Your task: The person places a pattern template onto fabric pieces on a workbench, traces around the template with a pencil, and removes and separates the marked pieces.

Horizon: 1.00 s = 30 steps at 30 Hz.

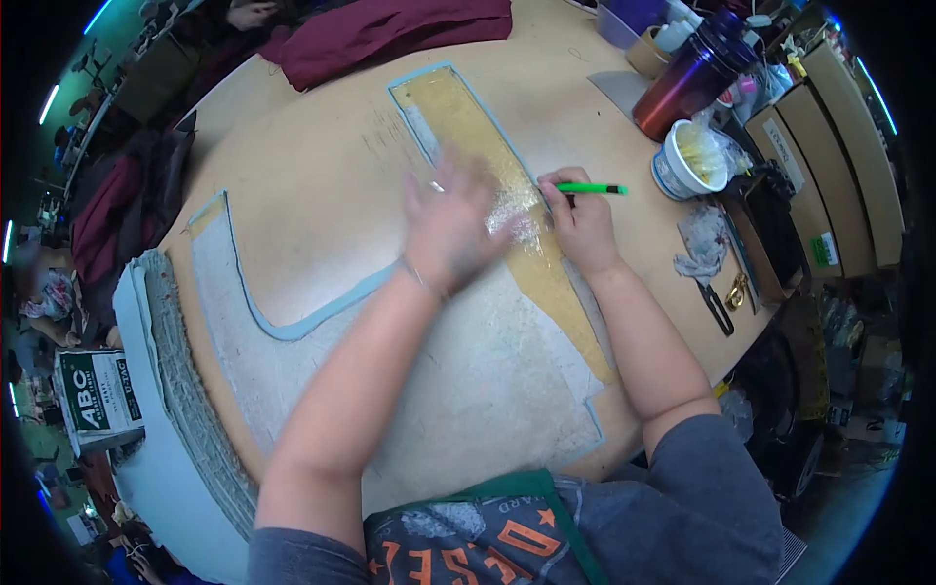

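Pattern piece (468,361): flat on the tabletop (312,156) in front of the person, its tan strip (463,107) reaching away.
Blue edging (283,332): there along the inner curve, round the strip's far end and at the near right corner; what is left I can't tell, hands and arms covering parts.
Left hand (453,222): blurred, palm down over the strip, fingers seemingly spread.
Right hand (583,219): wrist bent inward at the strip's right edge, fingers pinching a green pen (590,188).
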Each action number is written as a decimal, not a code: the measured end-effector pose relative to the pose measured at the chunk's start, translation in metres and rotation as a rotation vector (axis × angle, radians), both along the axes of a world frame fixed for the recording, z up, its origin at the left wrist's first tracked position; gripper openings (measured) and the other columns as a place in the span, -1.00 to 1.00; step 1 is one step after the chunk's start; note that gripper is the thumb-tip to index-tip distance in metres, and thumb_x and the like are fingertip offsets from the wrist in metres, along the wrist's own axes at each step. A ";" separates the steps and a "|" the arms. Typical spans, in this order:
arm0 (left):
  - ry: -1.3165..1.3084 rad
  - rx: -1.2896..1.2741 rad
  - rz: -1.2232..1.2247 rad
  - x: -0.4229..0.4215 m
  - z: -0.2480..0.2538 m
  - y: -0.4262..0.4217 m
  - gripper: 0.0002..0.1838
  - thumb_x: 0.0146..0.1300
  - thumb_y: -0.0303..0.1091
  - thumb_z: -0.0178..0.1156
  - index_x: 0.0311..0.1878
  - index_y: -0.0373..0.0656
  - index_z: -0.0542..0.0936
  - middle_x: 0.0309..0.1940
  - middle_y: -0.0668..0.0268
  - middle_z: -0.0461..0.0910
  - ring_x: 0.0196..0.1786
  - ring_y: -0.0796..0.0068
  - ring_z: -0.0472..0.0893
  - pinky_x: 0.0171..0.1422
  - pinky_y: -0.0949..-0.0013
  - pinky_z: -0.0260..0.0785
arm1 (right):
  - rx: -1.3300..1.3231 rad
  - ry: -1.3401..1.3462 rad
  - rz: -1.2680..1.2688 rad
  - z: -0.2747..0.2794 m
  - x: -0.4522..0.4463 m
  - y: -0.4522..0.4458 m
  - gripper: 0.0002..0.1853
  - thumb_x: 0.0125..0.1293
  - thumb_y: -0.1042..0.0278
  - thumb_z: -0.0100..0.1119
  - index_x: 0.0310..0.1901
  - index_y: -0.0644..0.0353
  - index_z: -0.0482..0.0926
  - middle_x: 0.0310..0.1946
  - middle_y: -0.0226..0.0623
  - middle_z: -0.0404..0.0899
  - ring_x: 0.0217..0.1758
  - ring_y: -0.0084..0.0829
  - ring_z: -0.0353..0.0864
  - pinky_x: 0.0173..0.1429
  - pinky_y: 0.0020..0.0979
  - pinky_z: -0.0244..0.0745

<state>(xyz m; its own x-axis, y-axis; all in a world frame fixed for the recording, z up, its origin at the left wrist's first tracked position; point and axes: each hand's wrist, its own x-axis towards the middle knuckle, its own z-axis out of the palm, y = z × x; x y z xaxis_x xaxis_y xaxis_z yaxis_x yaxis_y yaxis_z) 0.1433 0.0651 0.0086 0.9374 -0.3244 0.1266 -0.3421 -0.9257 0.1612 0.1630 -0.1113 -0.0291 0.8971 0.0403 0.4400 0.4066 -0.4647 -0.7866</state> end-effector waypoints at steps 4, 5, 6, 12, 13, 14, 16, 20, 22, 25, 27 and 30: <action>0.103 -0.110 -0.115 -0.069 0.002 -0.039 -0.13 -0.02 0.27 0.10 0.28 -0.11 0.21 0.33 0.25 0.11 0.41 0.09 -0.06 0.23 -0.40 -0.16 | 0.014 0.011 -0.025 0.004 -0.003 0.001 -0.88 0.23 0.34 0.08 -0.30 0.18 0.41 -0.52 -0.14 0.50 -0.44 -0.13 0.51 -0.36 -0.30 0.39; 0.113 -0.086 -0.087 -0.072 -0.004 -0.043 -0.09 -0.03 0.29 0.10 0.30 -0.11 0.18 0.34 0.26 0.09 0.42 0.08 -0.07 0.22 -0.42 -0.17 | 0.001 0.018 -0.013 0.005 -0.005 0.000 -0.88 0.23 0.34 0.08 -0.30 0.18 0.41 -0.51 -0.14 0.50 -0.44 -0.11 0.51 -0.35 -0.29 0.40; 0.122 -0.062 -0.059 -0.074 -0.007 -0.047 -0.06 -0.05 0.31 0.09 0.32 -0.10 0.14 0.35 0.27 0.06 0.42 0.08 -0.08 0.21 -0.43 -0.17 | -0.012 0.024 0.000 0.006 -0.007 -0.001 -0.88 0.23 0.34 0.08 -0.30 0.18 0.41 -0.50 -0.13 0.50 -0.43 -0.10 0.51 -0.35 -0.28 0.40; 0.112 -0.036 -0.053 -0.073 -0.011 -0.048 0.04 -0.12 0.38 0.09 0.33 -0.11 0.09 0.35 0.26 0.05 0.41 0.05 -0.09 0.19 -0.46 -0.16 | -0.147 0.096 0.018 0.019 -0.099 -0.049 -0.88 0.23 0.33 0.07 -0.29 0.18 0.41 -0.45 -0.10 0.51 -0.40 -0.10 0.53 -0.32 -0.25 0.41; 0.106 -0.029 -0.055 -0.074 -0.011 -0.048 0.04 -0.12 0.38 0.09 0.33 -0.11 0.09 0.35 0.26 0.05 0.41 0.05 -0.08 0.19 -0.46 -0.16 | -0.093 0.118 0.044 0.016 -0.111 -0.057 -0.88 0.24 0.34 0.07 -0.29 0.18 0.41 -0.45 -0.10 0.51 -0.40 -0.10 0.54 -0.32 -0.25 0.41; 0.113 -0.029 -0.053 -0.073 -0.010 -0.049 0.04 -0.13 0.38 0.09 0.33 -0.11 0.10 0.35 0.26 0.06 0.41 0.05 -0.08 0.19 -0.46 -0.16 | -0.039 0.142 0.066 0.015 -0.118 -0.062 -0.88 0.24 0.34 0.07 -0.29 0.18 0.41 -0.45 -0.10 0.52 -0.39 -0.11 0.55 -0.31 -0.25 0.42; 0.133 -0.026 -0.051 -0.073 -0.009 -0.050 0.04 -0.13 0.38 0.10 0.33 -0.11 0.10 0.35 0.26 0.06 0.41 0.06 -0.07 0.18 -0.47 -0.16 | -0.092 0.171 0.025 0.019 -0.111 -0.058 -0.88 0.23 0.35 0.08 -0.28 0.19 0.41 -0.45 -0.10 0.52 -0.38 -0.11 0.56 -0.31 -0.27 0.42; 0.120 -0.018 -0.058 -0.073 -0.009 -0.049 0.04 -0.13 0.39 0.08 0.33 -0.13 0.10 0.34 0.27 0.07 0.41 0.09 -0.06 0.18 -0.46 -0.15 | -0.109 0.095 0.016 0.018 -0.049 -0.027 -0.84 0.23 0.32 0.07 -0.24 0.20 0.42 -0.44 -0.09 0.54 -0.34 -0.07 0.57 -0.28 -0.24 0.43; 0.116 -0.008 -0.060 -0.073 -0.011 -0.048 0.04 -0.12 0.40 0.07 0.32 -0.14 0.11 0.34 0.27 0.07 0.41 0.10 -0.06 0.19 -0.46 -0.15 | -0.127 0.055 0.004 0.016 -0.007 -0.007 -0.81 0.22 0.29 0.07 -0.23 0.21 0.42 -0.42 -0.07 0.55 -0.33 -0.05 0.56 -0.27 -0.21 0.43; 0.130 -0.002 -0.056 -0.073 -0.009 -0.048 0.04 -0.12 0.41 0.06 0.32 -0.14 0.13 0.34 0.29 0.07 0.41 0.10 -0.07 0.19 -0.45 -0.15 | -0.111 0.051 0.007 0.014 0.024 0.007 -0.80 0.21 0.28 0.08 -0.23 0.21 0.42 -0.38 -0.04 0.55 -0.31 -0.03 0.55 -0.26 -0.18 0.42; 0.117 -0.008 -0.049 -0.074 -0.011 -0.048 0.04 -0.12 0.42 0.06 0.32 -0.14 0.13 0.35 0.29 0.07 0.41 0.11 -0.06 0.19 -0.45 -0.15 | -0.131 0.096 0.015 0.015 0.013 0.001 -0.80 0.22 0.27 0.08 -0.23 0.22 0.41 -0.38 -0.03 0.55 -0.31 -0.02 0.55 -0.27 -0.18 0.42; 0.109 -0.024 -0.050 -0.073 -0.011 -0.049 0.04 -0.12 0.42 0.06 0.32 -0.14 0.13 0.35 0.29 0.06 0.41 0.10 -0.06 0.20 -0.45 -0.16 | -0.210 0.168 0.019 0.025 -0.058 -0.032 -0.82 0.23 0.30 0.06 -0.25 0.23 0.41 -0.43 -0.05 0.53 -0.34 -0.04 0.55 -0.29 -0.20 0.42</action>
<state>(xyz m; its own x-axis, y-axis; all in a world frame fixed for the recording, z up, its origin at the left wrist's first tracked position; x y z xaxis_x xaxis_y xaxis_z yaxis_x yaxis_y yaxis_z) 0.0704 0.0165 -0.0024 0.9287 -0.3693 0.0332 -0.3672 -0.9033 0.2219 0.1048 -0.1433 -0.0037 0.9550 0.1327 0.2651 0.2889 -0.6179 -0.7313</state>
